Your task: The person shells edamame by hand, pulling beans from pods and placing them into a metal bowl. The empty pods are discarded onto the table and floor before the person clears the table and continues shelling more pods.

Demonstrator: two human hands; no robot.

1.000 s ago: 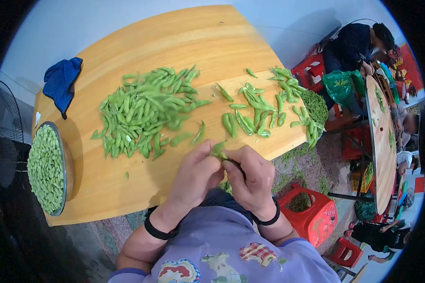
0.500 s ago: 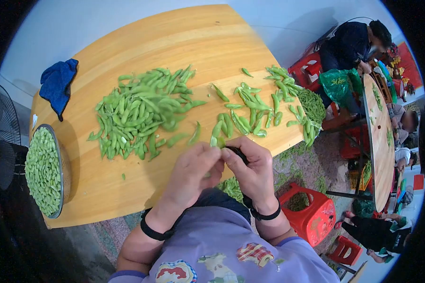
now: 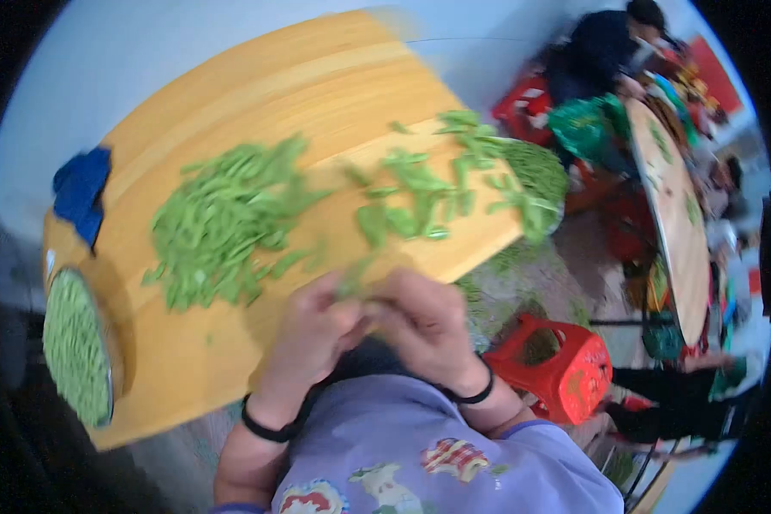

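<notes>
My left hand (image 3: pixel 308 330) and my right hand (image 3: pixel 428 321) meet over the table's near edge, fingers pinched together. A green edamame pod (image 3: pixel 354 276) sticks up from between the fingertips, blurred by motion. Beyond my left hand lies a big heap of whole edamame pods (image 3: pixel 227 223) on the wooden table (image 3: pixel 317 77). A looser scatter of pods (image 3: pixel 415 193) lies ahead of my right hand. At the left edge stands a metal bowl (image 3: pixel 110 377) heaped with shelled green beans (image 3: pixel 75 343).
A blue cloth (image 3: pixel 82 193) lies at the table's far left. A red stool (image 3: pixel 565 373) stands on the littered floor to the right. Several people are around a second table (image 3: pixel 672 231), with a green plastic bag (image 3: pixel 582 128) nearby. Pods fill a container (image 3: pixel 535 176) by the table's right corner.
The view has swung, so the table and stool sit shifted in it and look blurred. My hands stay together, now slightly lower and further left in the picture.
</notes>
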